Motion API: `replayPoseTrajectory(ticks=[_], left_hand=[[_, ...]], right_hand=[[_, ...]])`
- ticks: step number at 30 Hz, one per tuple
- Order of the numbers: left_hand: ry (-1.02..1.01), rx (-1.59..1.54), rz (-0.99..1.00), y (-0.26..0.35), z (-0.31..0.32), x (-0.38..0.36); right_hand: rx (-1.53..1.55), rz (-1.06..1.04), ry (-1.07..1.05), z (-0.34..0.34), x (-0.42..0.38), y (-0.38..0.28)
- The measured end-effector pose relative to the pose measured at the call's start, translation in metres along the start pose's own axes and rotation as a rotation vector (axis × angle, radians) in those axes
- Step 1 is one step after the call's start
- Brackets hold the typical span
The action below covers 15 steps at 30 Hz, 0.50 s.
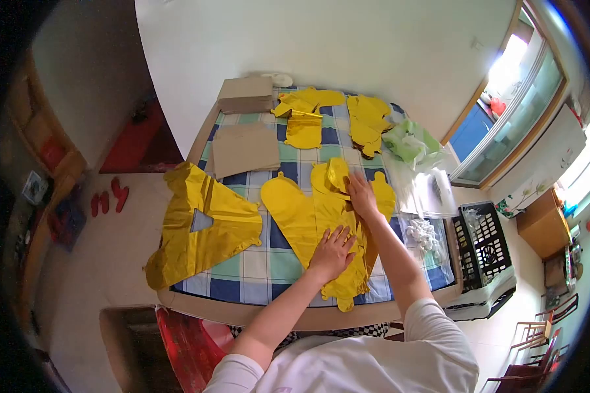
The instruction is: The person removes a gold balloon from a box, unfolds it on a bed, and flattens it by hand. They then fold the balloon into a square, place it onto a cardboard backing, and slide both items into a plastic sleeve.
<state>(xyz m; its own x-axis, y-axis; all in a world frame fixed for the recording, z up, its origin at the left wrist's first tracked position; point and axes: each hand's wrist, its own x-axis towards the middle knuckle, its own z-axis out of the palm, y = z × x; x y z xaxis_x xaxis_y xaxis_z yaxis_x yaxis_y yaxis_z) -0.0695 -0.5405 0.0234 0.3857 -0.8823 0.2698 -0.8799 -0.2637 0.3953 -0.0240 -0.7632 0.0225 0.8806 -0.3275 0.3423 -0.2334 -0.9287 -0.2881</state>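
A flat gold foil letter balloon (288,211), Y-shaped, lies in front of me on the checked cloth. My left hand (333,253) rests on its lower middle, palm down with fingers spread. Farther up, my right hand (362,195) lies on the foil beside a folded-over flap (337,175), fingers stretched out. Part of the foil beneath both hands is hidden. To the left, an A-shaped gold foil balloon (226,245) hangs partly over the table edge. More folded gold foil balloons (304,128) (368,120) lie at the back.
Cardboard sheets (246,149) and a cardboard stack (245,93) sit at the back left. On the right are a green plastic bag (413,141), clear plastic sleeves (432,193) and a bag of small white pieces (425,237). A black basket (488,245) stands beside the table.
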Motion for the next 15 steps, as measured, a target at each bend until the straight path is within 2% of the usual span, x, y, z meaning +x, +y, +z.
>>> replayPoseTrajectory(ticks=[2, 6, 9, 10, 13, 15], left_hand=[[0.002, 0.017, -0.012, -0.001, 0.001, 0.001], [0.022, -0.006, 0.002, 0.000, 0.001, 0.001], [0.045, -0.005, -0.006, 0.001, 0.003, 0.001], [0.045, 0.010, 0.005, 0.001, 0.004, 0.000], [0.051, 0.028, 0.012, -0.001, 0.006, 0.000], [0.044, 0.003, 0.003, -0.003, 0.008, 0.000]], right_hand=[[0.016, -0.077, -0.095, -0.003, -0.010, -0.017], [0.028, -0.080, 0.055, -0.001, -0.011, -0.020], [-0.001, -0.073, -0.129, -0.002, -0.008, -0.014], [0.006, -0.053, -0.049, -0.007, -0.008, -0.014], [0.306, 0.292, 0.285, -0.036, -0.029, -0.006], [0.063, 0.422, 0.341, -0.044, -0.061, 0.019]])
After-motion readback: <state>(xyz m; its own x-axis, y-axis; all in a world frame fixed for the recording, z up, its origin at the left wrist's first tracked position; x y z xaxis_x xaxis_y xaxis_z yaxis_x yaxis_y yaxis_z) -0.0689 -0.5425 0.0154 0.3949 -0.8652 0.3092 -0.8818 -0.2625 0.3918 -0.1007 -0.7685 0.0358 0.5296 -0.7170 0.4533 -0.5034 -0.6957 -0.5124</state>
